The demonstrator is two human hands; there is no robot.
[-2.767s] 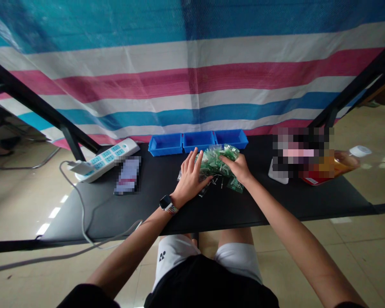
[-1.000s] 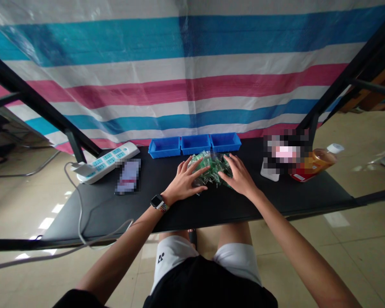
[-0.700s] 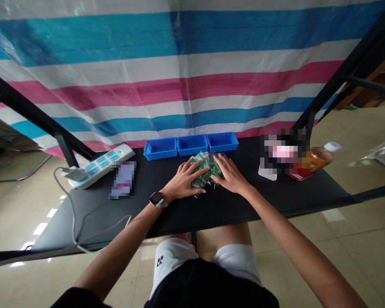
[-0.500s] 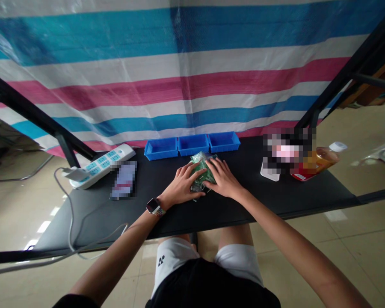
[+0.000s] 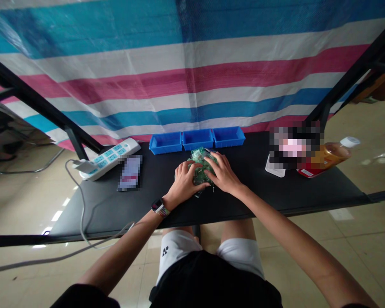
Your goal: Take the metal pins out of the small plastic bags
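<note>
A loose heap of small clear-and-green plastic packets (image 5: 200, 172) lies on the black table, just in front of the middle blue tray. My left hand (image 5: 186, 182) rests against its left side, fingers bent but apart and thumb stretched along the near edge. From the right, my right hand (image 5: 223, 172) reaches over the heap with spread fingers touching the packets. Both hands are open around the heap rather than closed on a single packet. What the packets contain is too small to make out.
Three joined blue trays (image 5: 197, 140) line the back edge before a striped sheet (image 5: 141, 92). At left are a power strip (image 5: 112, 158) with a cable and a blurred phone-like object (image 5: 130, 172). A drink bottle (image 5: 335, 154) and a white item (image 5: 275, 166) stand at right.
My fingers have drawn in and bent more around the packets, which look more bunched up. The whole view has shifted slightly.
</note>
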